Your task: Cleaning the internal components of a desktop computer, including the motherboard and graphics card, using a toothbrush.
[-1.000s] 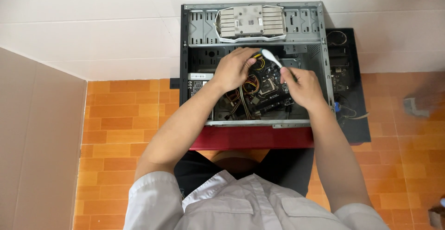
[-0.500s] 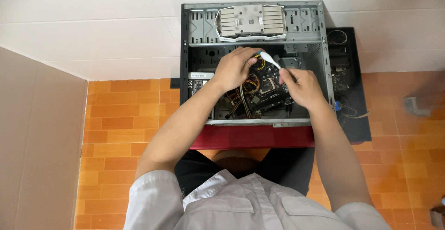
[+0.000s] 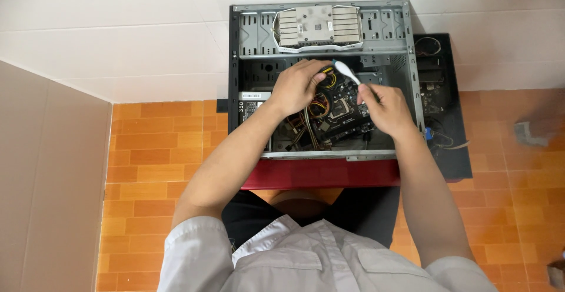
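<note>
While the open case [image 3: 321,80] lay on its side on the tiled floor [image 3: 153,151], both hands worked inside it over the motherboard [image 3: 341,109]. The right hand [image 3: 385,107] was closed in a pinch on the lower end of a white tool [image 3: 347,73], possibly a brush. The tool's long axis ran up and to the left from that hand, its tip ending just beside the left hand's fingertips. The left hand [image 3: 297,86] was curled on the yellow and black cables [image 3: 326,81], holding them to one side; the grip itself was partly hidden. The right hand was the nearer to the tool. A heatsink [image 3: 318,27] rested in the upper bay, well apart. Compared with half a second earlier, both hands and the tool held almost the same position.
</note>
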